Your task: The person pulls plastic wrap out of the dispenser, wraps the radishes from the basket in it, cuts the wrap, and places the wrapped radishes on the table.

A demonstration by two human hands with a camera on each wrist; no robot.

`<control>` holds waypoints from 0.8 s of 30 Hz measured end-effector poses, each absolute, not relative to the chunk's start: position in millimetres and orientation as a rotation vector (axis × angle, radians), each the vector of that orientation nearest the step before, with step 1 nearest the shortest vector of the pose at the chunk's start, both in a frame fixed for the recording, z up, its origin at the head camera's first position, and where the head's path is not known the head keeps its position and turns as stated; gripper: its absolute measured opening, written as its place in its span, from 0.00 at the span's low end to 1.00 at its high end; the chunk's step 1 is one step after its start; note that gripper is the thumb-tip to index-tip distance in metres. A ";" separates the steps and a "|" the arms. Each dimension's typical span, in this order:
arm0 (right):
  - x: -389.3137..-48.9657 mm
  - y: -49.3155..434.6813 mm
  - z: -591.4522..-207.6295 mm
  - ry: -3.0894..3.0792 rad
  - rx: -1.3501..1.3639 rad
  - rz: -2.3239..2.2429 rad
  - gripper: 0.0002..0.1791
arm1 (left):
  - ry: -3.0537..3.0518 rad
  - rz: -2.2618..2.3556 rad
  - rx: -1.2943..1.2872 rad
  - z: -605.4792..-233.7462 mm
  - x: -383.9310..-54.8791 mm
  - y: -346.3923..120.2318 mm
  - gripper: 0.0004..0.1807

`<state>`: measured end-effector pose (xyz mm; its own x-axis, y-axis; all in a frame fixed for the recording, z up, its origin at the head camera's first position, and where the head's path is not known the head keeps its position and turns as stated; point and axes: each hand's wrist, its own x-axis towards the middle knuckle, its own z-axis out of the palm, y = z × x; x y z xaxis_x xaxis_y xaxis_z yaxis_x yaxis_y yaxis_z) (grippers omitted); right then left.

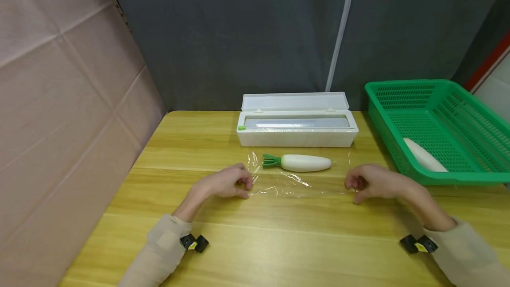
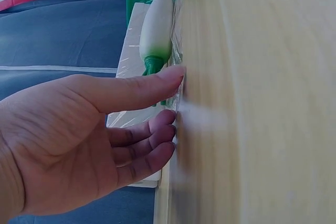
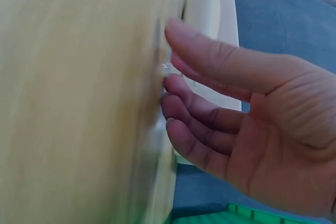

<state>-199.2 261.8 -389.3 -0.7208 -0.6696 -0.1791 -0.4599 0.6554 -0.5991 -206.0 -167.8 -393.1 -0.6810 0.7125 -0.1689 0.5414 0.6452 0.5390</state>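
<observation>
Clear thin plastic film [image 1: 296, 180]: glossy, crinkled. Long white green-stalked radish [image 1: 306, 163]: smooth. Oblong white plastic box [image 1: 296, 138]: smooth. Yellow wood-grained counter [image 1: 287, 242]: soft sheen.

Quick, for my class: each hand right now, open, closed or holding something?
Left hand: open, beside the clear film.
Right hand: open, by the film's opposite end.

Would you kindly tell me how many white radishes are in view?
2: one radish on the clear film, another radish in the green basket; others may be hidden there.
</observation>
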 end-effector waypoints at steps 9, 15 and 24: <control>-201.5 262.0 -393.7 2.487 -0.923 -0.778 0.09 | 2.504 0.614 1.035 -393.8 -206.4 -167.9 0.03; -202.2 261.3 -393.6 2.510 -0.916 -0.744 0.08 | 2.519 0.609 1.079 -394.4 -207.3 -169.5 0.06; -201.4 262.3 -392.8 2.553 -0.965 -0.739 0.07 | 2.565 0.588 1.099 -393.9 -207.4 -168.7 0.06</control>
